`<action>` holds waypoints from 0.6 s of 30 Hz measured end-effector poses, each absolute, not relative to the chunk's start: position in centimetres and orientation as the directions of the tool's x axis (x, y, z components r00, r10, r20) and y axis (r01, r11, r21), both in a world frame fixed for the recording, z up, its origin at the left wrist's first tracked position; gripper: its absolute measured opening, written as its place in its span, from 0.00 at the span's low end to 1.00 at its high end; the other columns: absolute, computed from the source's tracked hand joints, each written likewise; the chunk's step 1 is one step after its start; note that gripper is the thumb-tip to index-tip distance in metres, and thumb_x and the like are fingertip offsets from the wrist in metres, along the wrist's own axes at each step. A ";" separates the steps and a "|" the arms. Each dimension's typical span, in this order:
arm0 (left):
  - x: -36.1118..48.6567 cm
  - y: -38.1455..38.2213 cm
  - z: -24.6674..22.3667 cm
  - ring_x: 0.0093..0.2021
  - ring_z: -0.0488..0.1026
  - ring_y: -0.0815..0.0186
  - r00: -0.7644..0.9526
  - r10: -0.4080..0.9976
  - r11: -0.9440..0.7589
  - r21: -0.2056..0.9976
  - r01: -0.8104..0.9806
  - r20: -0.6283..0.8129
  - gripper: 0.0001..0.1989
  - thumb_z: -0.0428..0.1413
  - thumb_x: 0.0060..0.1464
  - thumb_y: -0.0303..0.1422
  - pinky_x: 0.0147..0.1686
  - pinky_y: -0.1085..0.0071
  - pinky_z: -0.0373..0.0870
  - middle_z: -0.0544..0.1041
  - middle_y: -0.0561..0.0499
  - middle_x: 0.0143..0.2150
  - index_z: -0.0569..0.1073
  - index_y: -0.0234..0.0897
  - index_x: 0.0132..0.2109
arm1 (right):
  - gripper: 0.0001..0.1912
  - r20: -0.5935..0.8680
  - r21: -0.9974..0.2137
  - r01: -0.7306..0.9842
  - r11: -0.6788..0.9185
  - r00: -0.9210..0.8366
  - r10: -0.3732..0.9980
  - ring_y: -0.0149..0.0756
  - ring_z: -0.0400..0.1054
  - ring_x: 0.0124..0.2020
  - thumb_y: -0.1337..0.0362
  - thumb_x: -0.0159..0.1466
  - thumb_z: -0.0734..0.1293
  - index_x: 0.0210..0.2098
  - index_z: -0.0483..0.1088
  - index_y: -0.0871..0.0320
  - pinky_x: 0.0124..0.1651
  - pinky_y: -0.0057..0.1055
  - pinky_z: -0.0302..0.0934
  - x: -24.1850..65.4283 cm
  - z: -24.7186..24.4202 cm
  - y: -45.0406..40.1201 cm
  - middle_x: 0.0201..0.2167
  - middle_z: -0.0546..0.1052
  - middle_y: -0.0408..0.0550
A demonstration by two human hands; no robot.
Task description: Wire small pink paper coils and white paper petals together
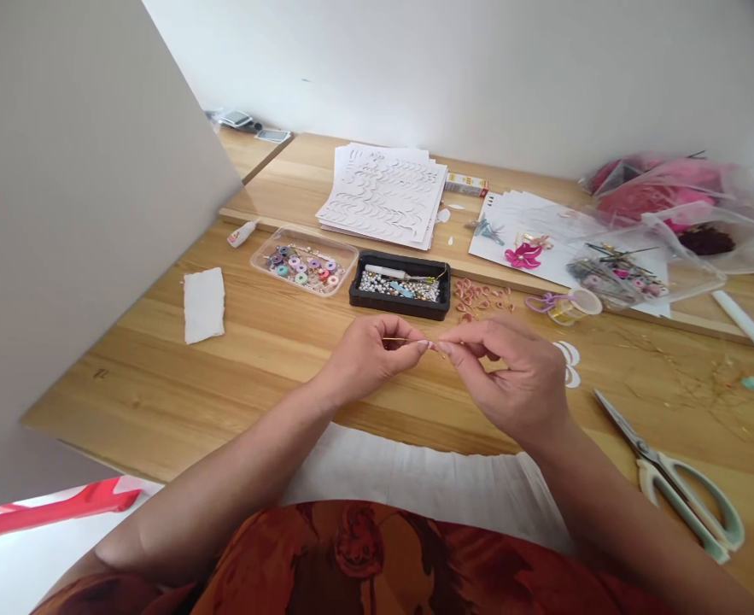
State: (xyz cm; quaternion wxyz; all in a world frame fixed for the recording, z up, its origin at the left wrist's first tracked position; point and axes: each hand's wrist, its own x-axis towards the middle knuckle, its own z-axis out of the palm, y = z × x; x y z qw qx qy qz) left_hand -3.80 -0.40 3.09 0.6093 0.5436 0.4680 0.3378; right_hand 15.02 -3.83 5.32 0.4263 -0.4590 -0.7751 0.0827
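Observation:
My left hand and my right hand meet fingertip to fingertip above the wooden table. Between thumb and forefinger, the left pinches a thin gold wire, whose free end runs back toward its palm. A small pinkish piece shows where the fingertips come together; its shape is mostly hidden. The right thumb and forefinger are closed on that same wire, close to the pink piece. Just beyond the hands stands a black tray of pearl-like beads with a white tube in it. Beside it lie several small pink loops.
Scissors lie at the right, near tangled gold wire. A clear box holds spools; a folded white cloth and glue bottle sit left. Cut paper sheets, a magenta flower and plastic bags are behind.

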 end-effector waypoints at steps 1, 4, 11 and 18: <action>-3.8 -0.5 3.1 0.26 0.65 0.73 0.358 0.910 0.183 0.977 0.106 -0.209 0.13 0.67 0.48 0.39 0.27 0.75 0.58 0.76 0.53 0.28 0.77 0.33 0.33 | 0.05 0.582 -0.527 0.639 0.560 -0.209 0.786 0.31 0.67 0.27 0.70 0.65 0.70 0.34 0.77 0.55 0.33 0.31 0.62 15.2 5.3 -3.7 0.26 0.78 0.43; -4.0 -0.6 3.1 0.26 0.64 0.74 0.438 0.875 0.181 0.979 0.097 -0.205 0.13 0.66 0.50 0.40 0.27 0.74 0.57 0.75 0.53 0.28 0.78 0.33 0.33 | 0.06 0.536 -0.585 0.631 0.510 -0.171 0.827 0.32 0.67 0.27 0.68 0.66 0.70 0.32 0.77 0.54 0.32 0.32 0.61 15.5 5.2 -3.3 0.27 0.79 0.43; -4.3 -0.5 3.1 0.27 0.64 0.73 0.529 0.817 0.267 0.964 0.006 -0.229 0.14 0.68 0.50 0.41 0.28 0.74 0.58 0.75 0.53 0.28 0.79 0.34 0.35 | 0.05 0.244 -0.882 0.415 0.226 -0.009 0.970 0.30 0.62 0.23 0.60 0.62 0.73 0.32 0.79 0.54 0.25 0.31 0.57 15.7 4.2 -2.5 0.27 0.79 0.44; -4.1 -0.1 2.6 0.27 0.68 0.74 0.393 0.903 0.282 0.931 -0.232 -0.176 0.15 0.70 0.47 0.40 0.31 0.75 0.65 0.76 0.53 0.29 0.78 0.33 0.34 | 0.14 -0.197 -0.979 -0.036 -0.203 -0.131 0.972 0.24 0.58 0.18 0.53 0.55 0.77 0.28 0.75 0.57 0.21 0.26 0.51 15.3 2.3 -1.8 0.21 0.71 0.38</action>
